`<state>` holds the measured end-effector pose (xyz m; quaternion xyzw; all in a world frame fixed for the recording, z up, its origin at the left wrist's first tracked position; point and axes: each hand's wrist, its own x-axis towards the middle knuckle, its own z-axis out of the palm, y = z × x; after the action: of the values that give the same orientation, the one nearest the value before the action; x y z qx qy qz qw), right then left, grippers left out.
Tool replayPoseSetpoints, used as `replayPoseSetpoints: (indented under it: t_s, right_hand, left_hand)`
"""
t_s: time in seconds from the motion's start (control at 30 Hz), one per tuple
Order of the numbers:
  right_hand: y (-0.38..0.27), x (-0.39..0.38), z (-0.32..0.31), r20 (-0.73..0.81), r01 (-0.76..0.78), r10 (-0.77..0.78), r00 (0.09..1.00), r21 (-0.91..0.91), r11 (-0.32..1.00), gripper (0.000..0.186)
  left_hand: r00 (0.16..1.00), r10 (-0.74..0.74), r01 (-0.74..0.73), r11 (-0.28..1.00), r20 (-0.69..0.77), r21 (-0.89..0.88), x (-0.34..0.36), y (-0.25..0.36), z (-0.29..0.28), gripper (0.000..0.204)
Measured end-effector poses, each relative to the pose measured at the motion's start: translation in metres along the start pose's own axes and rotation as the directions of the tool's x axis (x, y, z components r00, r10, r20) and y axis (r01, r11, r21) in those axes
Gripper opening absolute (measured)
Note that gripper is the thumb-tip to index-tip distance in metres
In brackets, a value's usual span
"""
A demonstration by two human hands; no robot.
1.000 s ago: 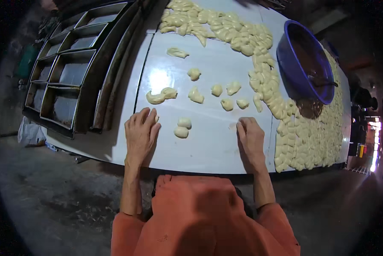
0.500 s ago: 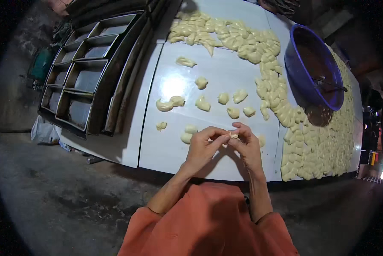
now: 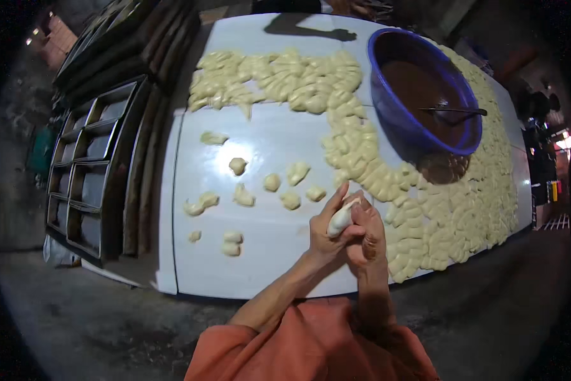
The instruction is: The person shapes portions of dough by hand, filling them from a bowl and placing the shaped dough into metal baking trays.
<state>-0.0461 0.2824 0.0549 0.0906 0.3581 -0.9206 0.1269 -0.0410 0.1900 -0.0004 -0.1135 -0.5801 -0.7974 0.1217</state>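
Note:
Over the table, a pale, smooth piece of dough (image 3: 340, 221) sits in my cupped left hand (image 3: 323, 240), its fingers wrapped round it. My right hand (image 3: 367, 230) presses against the dough's upper end, fingers bent and closed on it; brown smears mark its lower fingers. To the left, several loose dough lumps (image 3: 297, 173) are scattered on the white table (image 3: 266, 260). A pair of touching lumps (image 3: 232, 243) lies near the front edge. Flattened dough pieces (image 3: 355, 152) spread closely packed along the back and right.
A deep purple bowl (image 3: 382, 95) of brown paste (image 3: 415, 82) stands right of centre, with a dark-handled utensil (image 3: 457, 111) in it. Dark metal trays (image 3: 95, 165) divided into compartments are at the left. Beyond the far edge, part of another person shows.
The view has shifted, so the table sits lower and further left. My hands have gone from pinching a small pale bit at the fingertips to closing round a larger piece of dough.

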Motion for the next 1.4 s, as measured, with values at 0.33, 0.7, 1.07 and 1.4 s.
replayPoseSetpoints:
  t_s: [0.33, 0.7, 1.07, 1.4]
  right_hand:
    - [-0.183, 0.112, -0.054, 0.100, 0.452, -0.499, 0.861, -0.599, 0.661, 0.028]
    - [-0.240, 0.223, -0.136, 0.007, 0.077, 0.270, 0.963, -0.965, -0.249, 0.030]
    - [-0.205, 0.136, -0.028, 0.108, 0.059, -0.007, 0.994, -0.485, 0.872, 0.013]
    - [-0.038, 0.080, -0.022, 0.151, -0.061, 0.106, 0.983, -0.274, 0.960, 0.027]
  left_hand:
    - [0.854, -0.515, 0.513, 0.857, 0.080, 0.038, 0.029, 0.007, 0.007, 0.058]
    - [0.733, -0.676, 0.678, 0.735, 0.070, -0.006, 0.020, 0.001, -0.015, 0.035]
    - [0.774, -0.614, 0.606, 0.789, 0.151, 0.102, 0.065, 0.020, 0.008, 0.038]
    - [0.756, -0.655, 0.534, 0.621, -0.005, -0.574, 0.050, 0.029, -0.034, 0.032]
